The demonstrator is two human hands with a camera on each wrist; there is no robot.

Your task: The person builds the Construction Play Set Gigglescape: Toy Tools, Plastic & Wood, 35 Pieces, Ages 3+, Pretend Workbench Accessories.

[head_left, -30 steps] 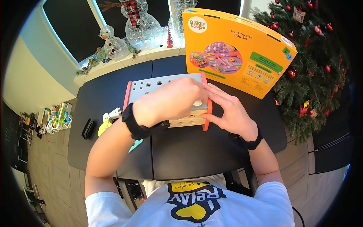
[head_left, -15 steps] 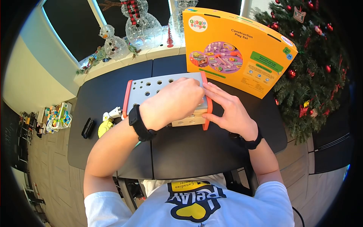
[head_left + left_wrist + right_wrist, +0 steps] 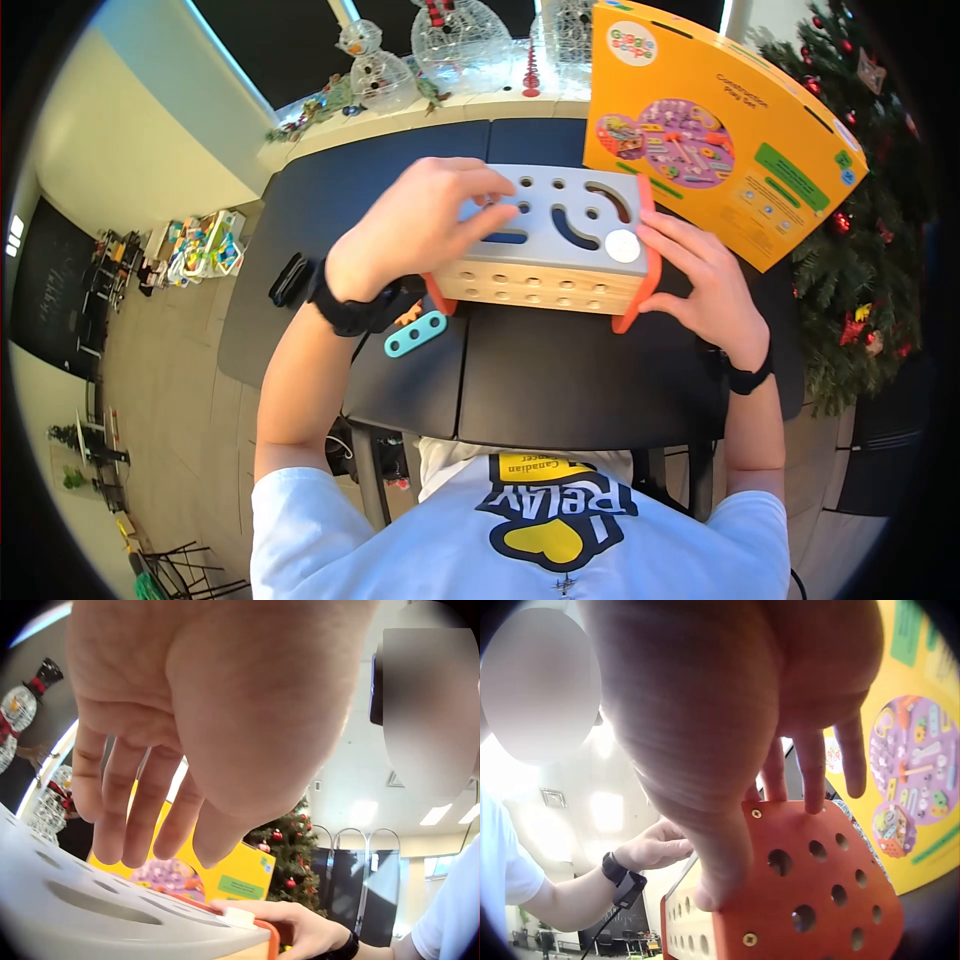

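A toy workbench with a grey, holed top, wooden front and orange end panels stands on the black table. A white round-headed piece sits at its top's near right corner. My left hand hovers over the left part of the top, fingers loosely bent, with nothing between them in the left wrist view. With my right hand I hold the right orange end panel, thumb at its front edge and fingertips along its upper edge. A teal strip with holes lies in front, near my left forearm.
A yellow Construction Play Set box stands behind the workbench on the right. At the table's left lies a black object. A small orange-brown piece is beside the teal strip. A decorated tree rises at right.
My left hand has moved left, away from the workbench's right end, uncovering the white round head. The right hand keeps its place on the end panel. The head view has shifted left.
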